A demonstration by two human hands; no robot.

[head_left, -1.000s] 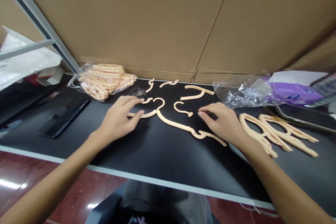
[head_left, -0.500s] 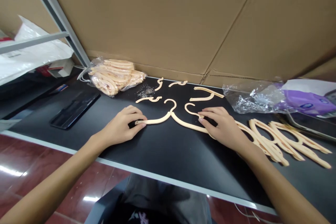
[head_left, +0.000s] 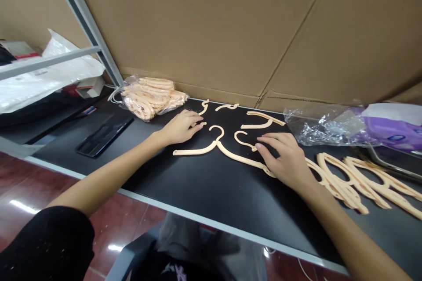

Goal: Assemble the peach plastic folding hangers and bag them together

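A cream hanger (head_left: 240, 156) with a hook and two curved arms lies flat on the black table (head_left: 198, 189). My left hand (head_left: 184, 126) is over a small cream piece (head_left: 203, 124) behind the hanger's left arm, mostly covering it; whether the fingers grip it cannot be told. At the right, my right hand (head_left: 280, 153) has thumb and forefinger apart beside the end of a loose cream hook (head_left: 244, 138), which lies on the table. More cream pieces, a small one (head_left: 227, 106) and a forked one (head_left: 263, 120), lie farther back.
Bagged cream parts (head_left: 153, 96) sit at the back left, near a dark phone (head_left: 104, 136). Folded hangers (head_left: 356, 180) lie on the right, below clear and purple packaging (head_left: 385, 127). A metal frame (head_left: 105, 59) stands at the left, cardboard behind.
My left hand has let go of the hanger's left arm and moved back to the small piece. My right hand's fingertips have come off the loose hook's end. The view has shifted slightly.
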